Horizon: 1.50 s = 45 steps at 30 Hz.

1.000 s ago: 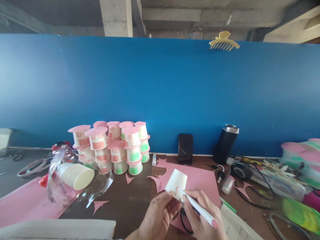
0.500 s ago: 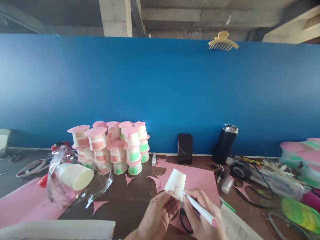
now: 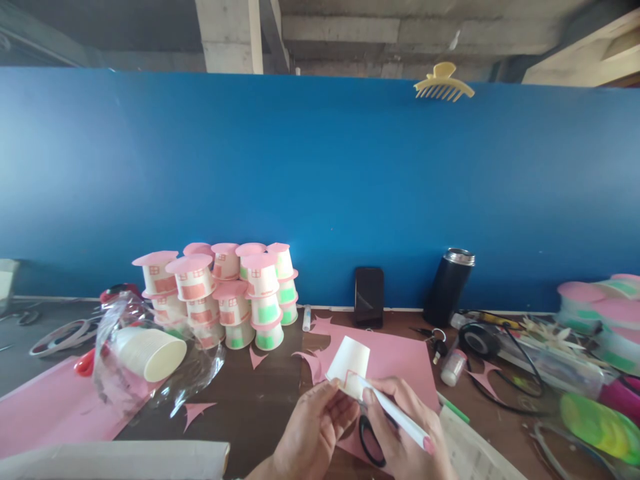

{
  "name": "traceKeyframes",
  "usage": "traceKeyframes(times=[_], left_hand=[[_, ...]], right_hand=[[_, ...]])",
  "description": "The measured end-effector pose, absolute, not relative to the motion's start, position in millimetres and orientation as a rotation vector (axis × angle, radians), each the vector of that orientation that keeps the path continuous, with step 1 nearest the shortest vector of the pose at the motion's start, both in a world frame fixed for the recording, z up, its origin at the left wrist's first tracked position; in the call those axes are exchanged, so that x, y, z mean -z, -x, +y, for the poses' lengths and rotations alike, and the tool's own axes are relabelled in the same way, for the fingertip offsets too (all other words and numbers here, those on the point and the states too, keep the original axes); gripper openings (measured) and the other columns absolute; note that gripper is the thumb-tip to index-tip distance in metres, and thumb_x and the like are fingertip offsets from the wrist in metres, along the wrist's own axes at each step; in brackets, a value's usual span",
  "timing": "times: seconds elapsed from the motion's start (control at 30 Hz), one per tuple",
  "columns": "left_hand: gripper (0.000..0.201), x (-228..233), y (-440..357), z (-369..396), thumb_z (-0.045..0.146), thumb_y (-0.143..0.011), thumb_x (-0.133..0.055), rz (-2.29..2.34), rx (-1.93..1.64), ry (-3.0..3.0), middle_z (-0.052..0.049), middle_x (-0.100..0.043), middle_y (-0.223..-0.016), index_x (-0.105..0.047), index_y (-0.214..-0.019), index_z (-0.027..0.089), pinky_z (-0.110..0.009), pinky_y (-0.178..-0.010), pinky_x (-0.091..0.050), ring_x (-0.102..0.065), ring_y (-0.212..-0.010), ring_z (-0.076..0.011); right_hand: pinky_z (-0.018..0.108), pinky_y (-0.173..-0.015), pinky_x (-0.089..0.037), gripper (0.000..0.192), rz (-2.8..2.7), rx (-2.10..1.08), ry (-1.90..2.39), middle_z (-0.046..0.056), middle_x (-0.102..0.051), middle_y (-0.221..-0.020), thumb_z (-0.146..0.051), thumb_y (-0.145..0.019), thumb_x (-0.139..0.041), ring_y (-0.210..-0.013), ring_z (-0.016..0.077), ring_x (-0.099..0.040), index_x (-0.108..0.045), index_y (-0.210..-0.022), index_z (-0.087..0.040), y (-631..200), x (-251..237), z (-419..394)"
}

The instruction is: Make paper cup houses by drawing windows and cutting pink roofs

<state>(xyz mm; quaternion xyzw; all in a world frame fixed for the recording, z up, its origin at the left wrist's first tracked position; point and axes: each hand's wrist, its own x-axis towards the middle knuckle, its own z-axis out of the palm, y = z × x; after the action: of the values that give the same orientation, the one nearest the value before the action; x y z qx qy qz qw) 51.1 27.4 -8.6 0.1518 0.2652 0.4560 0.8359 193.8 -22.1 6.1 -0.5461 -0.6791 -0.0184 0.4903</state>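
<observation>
A white paper cup (image 3: pixel 353 357), upside down and slightly tilted, is pinched near its rim by my left hand (image 3: pixel 317 427). Red-pink lines of a small box shape show low on its side. My right hand (image 3: pixel 413 427) grips a white marker (image 3: pixel 397 413) with a pink end cap, its tip at the cup beside the lines. Under my hands lies a pair of scissors with a black handle (image 3: pixel 370 440), partly hidden. Pink paper (image 3: pixel 400 353) with cut edges spreads behind the cup.
Stacked decorated cups with pink paper tops (image 3: pixel 233 293) stand at left. Near them, plain cups (image 3: pixel 150 353) lie in clear plastic. A phone (image 3: pixel 369 298) and black flask (image 3: pixel 447 287) stand against the blue partition (image 3: pixel 320 167). A glue bottle (image 3: pixel 454 368) and cables lie at right.
The red-pink line on the cup reaches a little further across toward the marker tip. Both hands keep their hold, and the whole view has shifted slightly.
</observation>
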Motion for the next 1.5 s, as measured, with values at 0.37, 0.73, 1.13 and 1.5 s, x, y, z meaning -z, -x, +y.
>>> traceKeyframes(times=[0.37, 0.73, 1.13, 1.5], left_hand=[[0.007, 8.1, -50.5, 31.3, 0.013, -0.081, -0.064, 0.614, -0.963, -0.279, -0.013, -0.073, -0.078, -0.066, -0.076, 0.008, -0.034, -0.08, -0.055, -0.07, -0.076, -0.0204], [0.008, 8.3, -48.5, 33.1, 0.011, -0.083, -0.059, 0.65, -0.966, -0.236, -0.014, -0.072, -0.077, -0.064, -0.078, 0.007, -0.035, -0.08, -0.056, -0.07, -0.075, -0.021], [0.009, 7.3, -46.3, 33.7, 0.011, -0.084, -0.058, 0.634, -0.978, -0.229, -0.014, -0.071, -0.076, -0.061, -0.076, 0.008, -0.036, -0.08, -0.057, -0.07, -0.074, -0.0205], [0.011, 6.7, -45.0, 36.7, 0.011, -0.085, -0.056, 0.649, -0.989, -0.213, -0.013, -0.071, -0.074, -0.061, -0.075, 0.009, -0.036, -0.08, -0.057, -0.071, -0.074, -0.0211]], right_hand=[[0.024, -0.058, -0.051, 0.008, -1.637, 0.03, 1.325, 0.003, -0.068, -0.075, -0.024, -0.089, -0.055, -0.063, 0.0164, -0.067, -0.062, -0.093, -0.021, -194.2, -5.2, -23.3], [0.024, -0.058, -0.05, 0.007, -1.627, -0.002, 1.328, 0.001, -0.067, -0.075, -0.023, -0.089, -0.056, -0.062, 0.0155, -0.065, -0.061, -0.093, -0.023, -193.6, -6.7, -22.9], [0.024, -0.058, -0.049, 0.005, -1.631, 0.004, 1.338, 0.001, -0.066, -0.074, -0.023, -0.088, -0.057, -0.061, 0.0148, -0.065, -0.06, -0.092, -0.022, -194.2, -3.6, -23.2], [0.024, -0.058, -0.049, 0.006, -1.639, 0.004, 1.34, 0.002, -0.066, -0.075, -0.024, -0.089, -0.057, -0.062, 0.015, -0.065, -0.06, -0.093, -0.021, -195.7, -2.9, -24.0]])
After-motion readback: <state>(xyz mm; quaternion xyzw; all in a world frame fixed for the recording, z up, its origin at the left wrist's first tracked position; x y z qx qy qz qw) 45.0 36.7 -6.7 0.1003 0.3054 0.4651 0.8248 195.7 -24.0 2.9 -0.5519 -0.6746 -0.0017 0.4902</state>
